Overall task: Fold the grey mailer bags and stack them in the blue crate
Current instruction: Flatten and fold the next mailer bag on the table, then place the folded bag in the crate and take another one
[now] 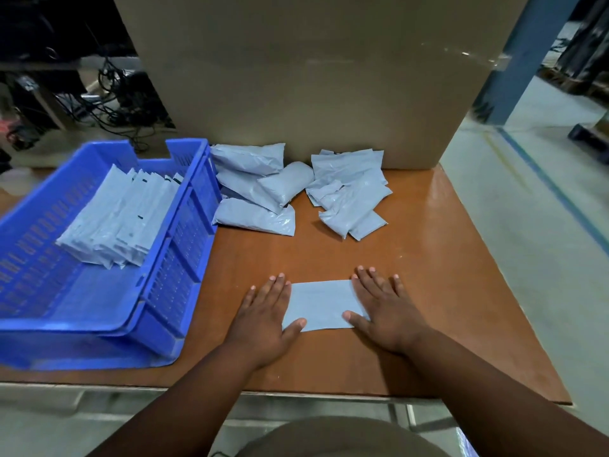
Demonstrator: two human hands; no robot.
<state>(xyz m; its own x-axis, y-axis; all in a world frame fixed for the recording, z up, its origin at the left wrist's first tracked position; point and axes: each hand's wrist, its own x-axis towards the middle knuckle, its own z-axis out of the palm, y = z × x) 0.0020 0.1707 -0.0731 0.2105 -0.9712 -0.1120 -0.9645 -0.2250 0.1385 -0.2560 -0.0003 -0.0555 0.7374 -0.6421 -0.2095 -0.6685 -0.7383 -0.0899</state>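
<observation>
A folded grey mailer bag (321, 305) lies flat on the brown table near its front edge. My left hand (265, 319) presses its left end with straight fingers, and my right hand (382, 311) presses its right end the same way. The blue crate (164, 291) stands at the left and holds a leaning stack of folded mailer bags (120, 216). Two loose heaps of unfolded grey mailer bags lie further back: one heap (253, 189) beside the crate and another heap (351, 196) to its right.
A large cardboard box (313, 77) rises behind the heaps at the back of the table (428, 258). The table's right edge drops to a pale floor with a blue line. Cables and dark equipment lie at the far left.
</observation>
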